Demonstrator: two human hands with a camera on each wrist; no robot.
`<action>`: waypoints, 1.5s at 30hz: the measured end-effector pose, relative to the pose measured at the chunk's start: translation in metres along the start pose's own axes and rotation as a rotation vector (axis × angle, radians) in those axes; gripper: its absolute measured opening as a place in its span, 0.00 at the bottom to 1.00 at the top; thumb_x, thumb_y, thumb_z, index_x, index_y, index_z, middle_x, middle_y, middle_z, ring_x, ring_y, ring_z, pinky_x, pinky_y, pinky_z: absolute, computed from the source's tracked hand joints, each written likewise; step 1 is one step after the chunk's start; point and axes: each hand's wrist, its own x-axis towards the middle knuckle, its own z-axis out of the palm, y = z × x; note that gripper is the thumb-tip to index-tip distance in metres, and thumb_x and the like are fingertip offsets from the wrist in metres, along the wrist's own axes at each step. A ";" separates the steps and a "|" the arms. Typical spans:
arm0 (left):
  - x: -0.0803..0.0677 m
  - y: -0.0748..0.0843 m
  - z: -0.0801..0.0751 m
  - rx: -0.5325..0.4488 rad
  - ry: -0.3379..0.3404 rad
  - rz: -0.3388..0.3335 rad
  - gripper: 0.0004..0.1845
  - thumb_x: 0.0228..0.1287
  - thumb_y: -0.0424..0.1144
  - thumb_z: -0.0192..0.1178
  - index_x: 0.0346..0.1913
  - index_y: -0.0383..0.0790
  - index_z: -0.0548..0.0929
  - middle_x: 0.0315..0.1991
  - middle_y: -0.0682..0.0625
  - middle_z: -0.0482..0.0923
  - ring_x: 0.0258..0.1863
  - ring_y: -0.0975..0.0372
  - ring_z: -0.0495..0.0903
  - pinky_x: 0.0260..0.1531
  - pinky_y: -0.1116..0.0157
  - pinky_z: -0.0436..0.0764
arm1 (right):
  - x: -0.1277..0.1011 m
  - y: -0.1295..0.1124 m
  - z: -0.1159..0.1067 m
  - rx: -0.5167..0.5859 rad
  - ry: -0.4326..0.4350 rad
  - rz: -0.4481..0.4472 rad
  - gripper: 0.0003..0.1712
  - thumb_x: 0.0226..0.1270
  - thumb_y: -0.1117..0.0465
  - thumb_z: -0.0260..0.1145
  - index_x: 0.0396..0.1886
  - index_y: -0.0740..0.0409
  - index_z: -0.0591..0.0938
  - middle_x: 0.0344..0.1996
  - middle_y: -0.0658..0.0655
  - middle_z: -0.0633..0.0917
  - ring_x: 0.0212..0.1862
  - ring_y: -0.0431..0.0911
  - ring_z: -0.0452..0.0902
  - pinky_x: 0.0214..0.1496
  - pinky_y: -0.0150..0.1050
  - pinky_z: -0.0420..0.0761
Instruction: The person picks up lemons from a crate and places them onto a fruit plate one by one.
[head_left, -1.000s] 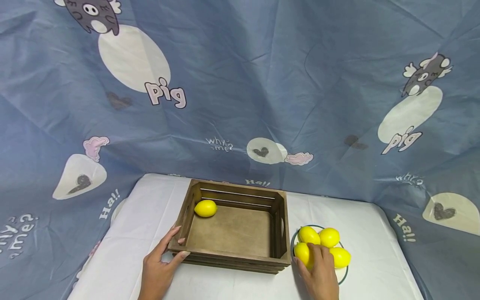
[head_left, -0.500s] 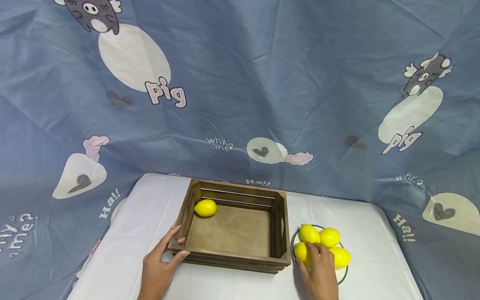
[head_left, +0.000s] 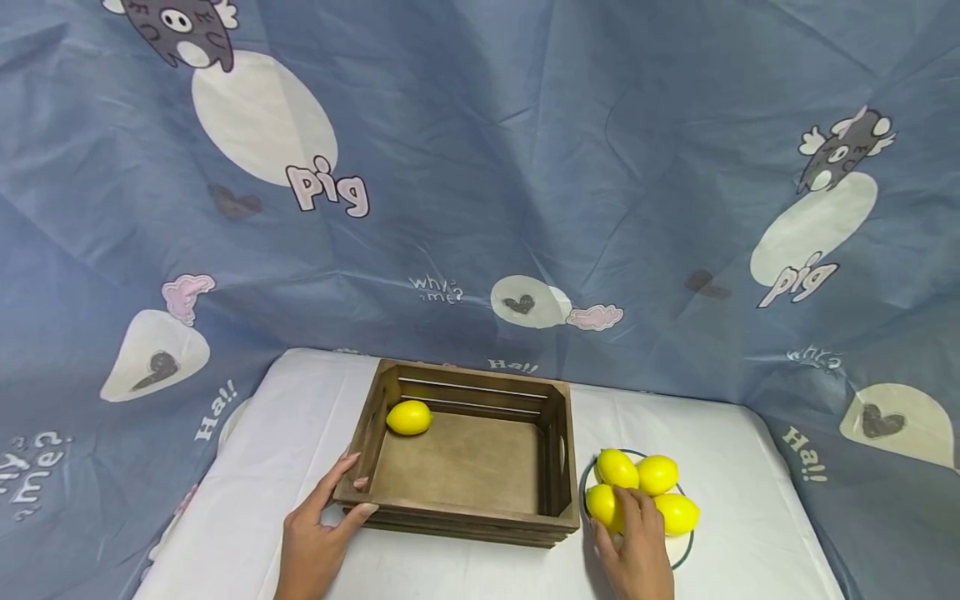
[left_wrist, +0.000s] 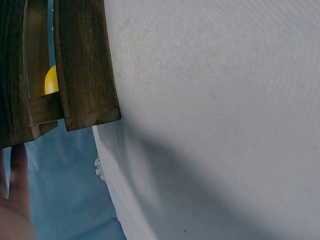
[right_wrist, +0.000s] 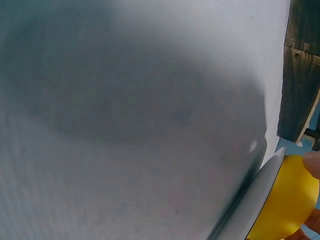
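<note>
A brown wooden crate [head_left: 465,458] stands mid-table with one yellow lemon [head_left: 409,417] in its far left corner. My left hand [head_left: 324,523] grips the crate's near left corner, thumb on the front rim and fingers along the left side. In the left wrist view the crate's slats [left_wrist: 85,65], a bit of that lemon [left_wrist: 51,80] and a fingertip [left_wrist: 17,165] show. Right of the crate a white plate [head_left: 681,546] holds several lemons. My right hand [head_left: 637,533] curls over the near left lemon [head_left: 602,505]. The right wrist view shows this lemon [right_wrist: 287,200] on the plate's rim [right_wrist: 250,200].
A white cloth covers the table [head_left: 285,433]. A blue printed sheet [head_left: 480,167] hangs behind and drapes down both sides. The crate's right wall [head_left: 568,467] stands close beside the plate. Table edges lie near the crate's left and the plate's right.
Both hands stay in place on the crate corner and the lemon. Only the head view has shifted slightly.
</note>
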 end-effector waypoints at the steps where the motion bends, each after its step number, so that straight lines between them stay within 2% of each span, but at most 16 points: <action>1: 0.000 0.000 0.000 -0.003 -0.003 0.001 0.42 0.51 0.35 0.83 0.71 0.58 0.80 0.67 0.52 0.80 0.64 0.73 0.74 0.60 0.83 0.70 | 0.000 -0.002 -0.001 0.000 -0.014 0.018 0.37 0.59 0.63 0.79 0.66 0.66 0.75 0.62 0.66 0.72 0.63 0.64 0.68 0.65 0.64 0.76; 4: 0.000 0.000 -0.001 -0.005 -0.006 0.002 0.42 0.51 0.35 0.83 0.71 0.58 0.79 0.67 0.51 0.79 0.64 0.74 0.74 0.60 0.83 0.70 | 0.000 -0.005 -0.002 0.002 -0.016 0.047 0.36 0.61 0.63 0.78 0.66 0.67 0.75 0.63 0.66 0.72 0.65 0.64 0.67 0.68 0.63 0.74; 7: 0.000 0.000 -0.001 -0.004 -0.009 -0.007 0.42 0.51 0.35 0.83 0.71 0.58 0.80 0.67 0.51 0.79 0.64 0.74 0.74 0.60 0.83 0.70 | 0.001 -0.005 -0.002 0.010 0.043 0.034 0.34 0.60 0.64 0.78 0.64 0.68 0.76 0.61 0.67 0.74 0.63 0.64 0.69 0.66 0.62 0.74; 14: 0.000 -0.001 -0.001 0.003 -0.002 -0.022 0.42 0.50 0.35 0.84 0.70 0.59 0.80 0.67 0.52 0.80 0.63 0.73 0.75 0.59 0.83 0.70 | 0.005 -0.003 -0.002 0.097 0.215 -0.113 0.33 0.53 0.66 0.82 0.59 0.68 0.79 0.55 0.66 0.79 0.58 0.64 0.73 0.63 0.56 0.72; 17: 0.001 0.000 -0.001 0.007 -0.002 -0.018 0.42 0.50 0.35 0.84 0.70 0.59 0.80 0.67 0.52 0.80 0.64 0.73 0.75 0.60 0.83 0.69 | 0.008 -0.004 -0.003 0.154 0.253 -0.168 0.33 0.51 0.68 0.82 0.58 0.68 0.80 0.54 0.66 0.80 0.57 0.63 0.74 0.68 0.41 0.67; 20: 0.001 0.000 -0.001 0.011 -0.002 -0.015 0.42 0.50 0.35 0.84 0.70 0.59 0.80 0.67 0.52 0.80 0.64 0.73 0.74 0.59 0.84 0.69 | 0.012 -0.008 -0.006 0.199 0.258 -0.194 0.33 0.51 0.68 0.82 0.59 0.67 0.80 0.55 0.65 0.80 0.58 0.62 0.74 0.71 0.24 0.58; 22: 0.001 0.000 0.000 0.011 -0.004 -0.018 0.42 0.50 0.35 0.84 0.70 0.59 0.80 0.67 0.52 0.79 0.64 0.73 0.74 0.59 0.84 0.69 | 0.014 -0.012 -0.009 0.225 0.248 -0.198 0.34 0.52 0.68 0.82 0.60 0.67 0.80 0.55 0.65 0.80 0.59 0.60 0.74 0.71 0.18 0.51; 30: 0.000 0.001 -0.001 0.013 -0.009 -0.042 0.42 0.51 0.37 0.83 0.70 0.60 0.80 0.68 0.53 0.79 0.64 0.72 0.74 0.59 0.84 0.69 | 0.024 -0.033 -0.027 0.294 0.171 -0.176 0.36 0.55 0.68 0.82 0.64 0.64 0.78 0.60 0.61 0.79 0.63 0.54 0.74 0.70 0.16 0.55; 34: 0.000 0.000 -0.001 0.011 -0.007 -0.038 0.42 0.51 0.36 0.83 0.71 0.60 0.79 0.68 0.52 0.79 0.63 0.72 0.75 0.59 0.84 0.69 | 0.029 -0.044 -0.036 0.283 0.144 -0.183 0.36 0.57 0.67 0.81 0.66 0.62 0.77 0.62 0.59 0.78 0.62 0.52 0.76 0.67 0.13 0.55; 42: 0.000 -0.001 -0.001 -0.005 -0.004 0.008 0.42 0.51 0.34 0.83 0.71 0.56 0.80 0.68 0.48 0.79 0.64 0.74 0.74 0.60 0.83 0.70 | 0.043 -0.059 -0.052 0.328 0.199 -0.324 0.36 0.55 0.71 0.80 0.65 0.65 0.78 0.61 0.62 0.79 0.58 0.55 0.78 0.68 0.15 0.60; 45: 0.000 -0.001 -0.001 -0.010 -0.003 0.007 0.42 0.51 0.34 0.83 0.71 0.57 0.80 0.67 0.49 0.79 0.64 0.74 0.74 0.60 0.83 0.70 | 0.046 -0.063 -0.056 0.349 0.196 -0.346 0.36 0.56 0.71 0.79 0.66 0.65 0.78 0.62 0.61 0.79 0.59 0.54 0.78 0.68 0.17 0.63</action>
